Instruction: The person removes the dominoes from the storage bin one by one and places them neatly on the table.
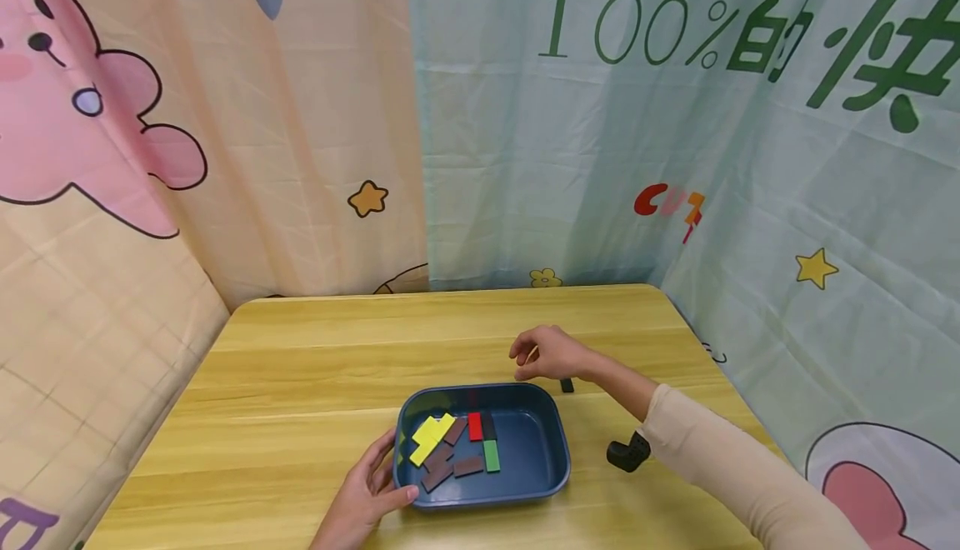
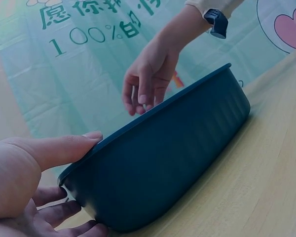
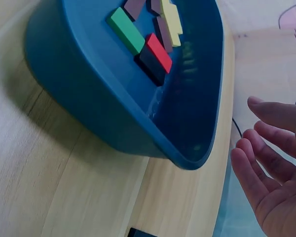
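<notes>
A dark blue rectangular tub (image 1: 513, 502) stands on the table. My left hand (image 1: 362, 492) holds its near left corner, thumb on the rim and fingers against the outer wall. Inside lie flat domino-like blocks: yellow blocks (image 1: 432, 435), several brown blocks (image 1: 468, 466), a red block (image 1: 475, 427), a black block (image 1: 489, 426) and a green block (image 1: 491, 456). Just past the tub's far right corner hovers my right hand (image 1: 551, 354), fingers loosely bent, nothing between them. Another black block (image 1: 567, 385) lies on the table beneath the right wrist.
The wooden table (image 1: 300, 383) runs back to printed curtains (image 1: 510, 158), which hang behind it and along both sides. A black device (image 1: 628, 452) is strapped at the right sleeve's cuff.
</notes>
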`<state>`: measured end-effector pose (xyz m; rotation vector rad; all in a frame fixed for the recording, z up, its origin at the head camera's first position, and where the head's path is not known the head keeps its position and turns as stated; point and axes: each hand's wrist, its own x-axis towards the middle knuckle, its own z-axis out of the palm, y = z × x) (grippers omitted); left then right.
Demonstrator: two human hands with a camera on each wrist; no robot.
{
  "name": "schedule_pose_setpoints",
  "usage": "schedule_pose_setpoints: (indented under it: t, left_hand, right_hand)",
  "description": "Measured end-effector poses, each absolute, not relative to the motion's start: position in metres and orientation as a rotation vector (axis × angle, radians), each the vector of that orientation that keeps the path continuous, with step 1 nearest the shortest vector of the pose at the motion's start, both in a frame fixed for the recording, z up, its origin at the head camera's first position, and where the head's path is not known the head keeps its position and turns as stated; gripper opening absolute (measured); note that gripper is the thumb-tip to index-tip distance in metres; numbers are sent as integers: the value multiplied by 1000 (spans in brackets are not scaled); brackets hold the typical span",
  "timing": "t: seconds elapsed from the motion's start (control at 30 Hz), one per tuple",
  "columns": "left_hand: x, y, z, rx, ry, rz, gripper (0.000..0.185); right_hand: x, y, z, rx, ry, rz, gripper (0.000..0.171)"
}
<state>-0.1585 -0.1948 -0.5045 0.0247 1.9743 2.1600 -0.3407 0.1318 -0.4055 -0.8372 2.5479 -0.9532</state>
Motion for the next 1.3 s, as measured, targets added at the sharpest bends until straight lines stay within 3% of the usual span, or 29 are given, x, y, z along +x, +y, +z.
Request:
schedule_pose_setpoints:
  t: [0.57,1.0,1.3]
  left_hand:
    - [-158,-195,-504,6,1961,2178,93]
    - [-159,-194,-506,29,1953,2214,90]
    - [-159,-193,-505,29,1967,2215,88]
  right_hand:
    - [-334,92,-415,-1134,2231,-851,36]
    - [-325,78,-440,-1229,2070,-722,30]
    - [-325,70,-447,-1306,2035,-454,35]
